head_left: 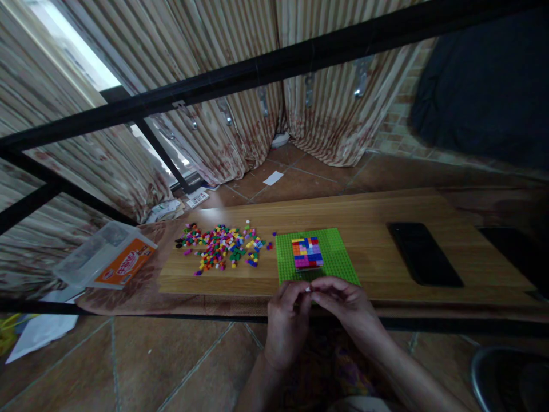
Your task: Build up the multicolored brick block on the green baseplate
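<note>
A green baseplate (338,257) lies on the wooden board, carrying a small square block of red, yellow, blue and purple bricks (307,252). To its left a loose heap of small coloured bricks (221,245) is scattered. My left hand (286,326) and my right hand (347,306) meet at the board's near edge, just in front of the baseplate. Their fingertips pinch together around a tiny white piece (307,289), too small to name.
A black phone (424,253) lies flat at the board's right. A clear plastic box with an orange label (109,260) sits off the board's left end. A black metal frame (257,71) crosses overhead; striped curtains hang behind. A metal bowl rim (506,372) shows at bottom right.
</note>
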### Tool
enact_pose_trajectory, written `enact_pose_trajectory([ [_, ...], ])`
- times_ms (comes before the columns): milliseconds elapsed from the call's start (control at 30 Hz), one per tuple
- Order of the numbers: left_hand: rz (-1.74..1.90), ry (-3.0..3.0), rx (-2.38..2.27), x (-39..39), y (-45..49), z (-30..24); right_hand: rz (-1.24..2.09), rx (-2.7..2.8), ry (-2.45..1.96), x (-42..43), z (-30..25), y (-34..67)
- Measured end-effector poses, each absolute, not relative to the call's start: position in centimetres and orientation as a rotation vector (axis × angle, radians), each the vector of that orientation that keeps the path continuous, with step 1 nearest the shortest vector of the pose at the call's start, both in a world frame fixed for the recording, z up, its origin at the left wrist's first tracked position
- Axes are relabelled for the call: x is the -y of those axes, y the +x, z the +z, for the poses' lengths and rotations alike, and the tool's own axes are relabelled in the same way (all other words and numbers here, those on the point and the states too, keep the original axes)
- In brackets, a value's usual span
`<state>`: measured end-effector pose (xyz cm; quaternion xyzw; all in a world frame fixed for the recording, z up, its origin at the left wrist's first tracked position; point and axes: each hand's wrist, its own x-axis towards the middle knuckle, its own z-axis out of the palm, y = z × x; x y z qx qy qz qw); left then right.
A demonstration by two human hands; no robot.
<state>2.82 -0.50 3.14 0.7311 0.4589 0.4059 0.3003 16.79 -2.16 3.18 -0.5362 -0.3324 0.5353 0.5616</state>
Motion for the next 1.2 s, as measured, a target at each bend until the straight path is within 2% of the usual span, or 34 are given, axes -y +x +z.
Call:
enact_pose_trajectory([
  [333,1.034,1.769,-1.22,0.8,3.3,3.5,1.158,0.822,-1.266,2.0,2.5,16.2],
  [800,1.08,1.531,-1.155,1.0,3.4,3.4,1.324,0.613,-1.221,2.4,3.7,16.7],
  [1200,1.054,1.855,-1.234,0.6,3.6,3.8,0.932,1.249,-1.39,2.5,3.0,18.0],
])
